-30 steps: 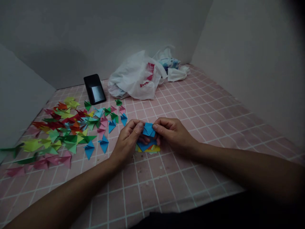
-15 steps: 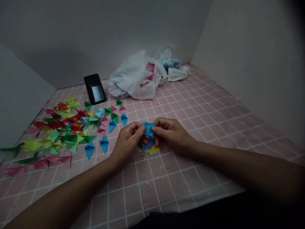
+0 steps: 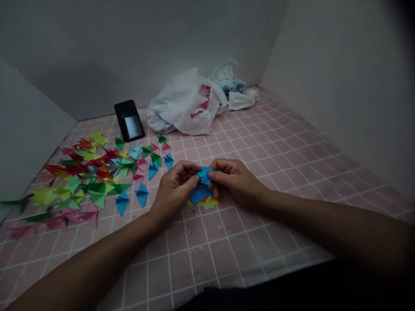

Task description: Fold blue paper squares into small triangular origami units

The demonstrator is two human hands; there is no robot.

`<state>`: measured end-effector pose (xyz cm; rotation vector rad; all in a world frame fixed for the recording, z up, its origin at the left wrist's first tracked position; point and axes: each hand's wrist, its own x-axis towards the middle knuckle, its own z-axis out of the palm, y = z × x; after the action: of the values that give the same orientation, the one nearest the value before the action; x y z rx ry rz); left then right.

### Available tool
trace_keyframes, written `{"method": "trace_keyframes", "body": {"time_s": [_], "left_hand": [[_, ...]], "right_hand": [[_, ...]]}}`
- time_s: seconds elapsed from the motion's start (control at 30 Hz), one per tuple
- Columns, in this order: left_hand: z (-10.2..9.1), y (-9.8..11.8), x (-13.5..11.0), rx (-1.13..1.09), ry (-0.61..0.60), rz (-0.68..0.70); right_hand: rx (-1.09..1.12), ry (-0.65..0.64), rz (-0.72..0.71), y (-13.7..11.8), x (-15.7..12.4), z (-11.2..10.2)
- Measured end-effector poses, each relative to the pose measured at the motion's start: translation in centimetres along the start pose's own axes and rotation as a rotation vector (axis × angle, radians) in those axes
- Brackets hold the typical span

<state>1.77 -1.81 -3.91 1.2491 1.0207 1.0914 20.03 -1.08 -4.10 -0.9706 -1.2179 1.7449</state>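
A small folded piece of blue origami paper (image 3: 205, 175) is held up between both hands. My left hand (image 3: 177, 185) pinches its left side between thumb and fingers. On its right side, my right hand (image 3: 235, 181) grips it with the thumb on the near face and the fingers curled behind. Just below lies a stack of coloured paper sheets (image 3: 212, 201), blue on top with yellow and orange edges showing, partly hidden by the hands. To the left, several blue folded paper pieces (image 3: 142, 195) rest on the cloth.
Many folded paper cranes (image 3: 97, 172) in mixed colours spread across the left side. Behind them a black phone (image 3: 129, 121) leans against the wall. A white plastic bag (image 3: 184, 103) and a tissue pack (image 3: 231, 84) sit at the back on the pink checked tablecloth (image 3: 275, 142).
The blue paper has shifted slightly to the right, and my left fingers have moved on it. More of the blue sheet on the stack shows beneath.
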Motion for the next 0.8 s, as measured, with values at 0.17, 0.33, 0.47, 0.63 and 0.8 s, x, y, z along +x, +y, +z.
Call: {"method": "trace_keyframes", "body": {"time_s": [0.17, 0.33, 0.47, 0.63, 0.8], "left_hand": [[-0.08, 0.07, 0.12, -0.017, 0.028, -0.02], [-0.13, 0.41, 0.16, -0.046, 0.048, -0.044], [-0.16, 0.42, 0.22, -0.067, 0.049, -0.038], [0.01, 0.25, 0.24, -0.102, 0.026, -0.027], [0.08, 0.34, 0.19, -0.129, 0.024, -0.062]], "right_hand": [[0.031, -0.001, 0.003, 0.02, -0.03, 0.04], [0.06, -0.028, -0.011, 0.17, -0.11, 0.03], [0.067, -0.05, -0.022, 0.18, -0.13, 0.09], [0.047, -0.04, -0.026, 0.16, -0.14, 0.11], [0.056, -0.05, -0.004, 0.16, -0.15, 0.2]]}}
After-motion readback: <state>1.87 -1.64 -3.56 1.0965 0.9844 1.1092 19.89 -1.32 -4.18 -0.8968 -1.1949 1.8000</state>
